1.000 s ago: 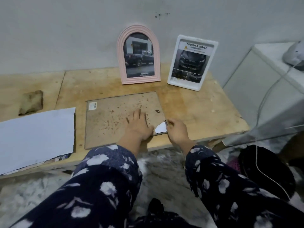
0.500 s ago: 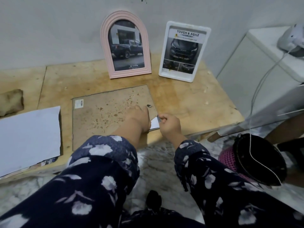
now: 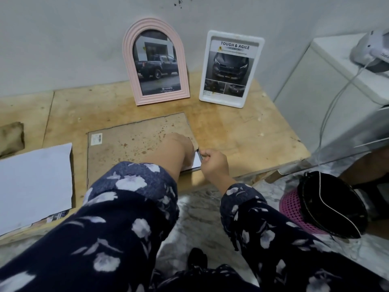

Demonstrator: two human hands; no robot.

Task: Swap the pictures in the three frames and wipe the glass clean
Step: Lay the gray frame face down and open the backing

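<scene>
The large rectangular frame (image 3: pixel 134 148) lies face down on the worn plywood table (image 3: pixel 242 135), its speckled brown backing board uppermost. The left hand (image 3: pixel 179 144) rests on the backing near the frame's right edge; its fingers are hidden from this angle, so whether they press flat or curl cannot be told. Directly right of it, the right hand (image 3: pixel 214 163) pinches a small dark tab (image 3: pixel 200 154) at the frame's right edge, where a white sheet shows at the lifted corner.

Judged status: this frame is at the opening stage; its backing is not yet removed.

Beyond the grip, against the wall, the pink arched frame (image 3: pixel 155 62) and the white rounded-rectangle frame (image 3: pixel 231 68) stand upright, each holding a truck picture. Whether these have been swapped cannot be told.

Far left of the grip lie a white paper sheet (image 3: pixel 33 186) and a brown folded cloth (image 3: pixel 11 138), untouched; wiping of this glass is judged outstanding.
</scene>
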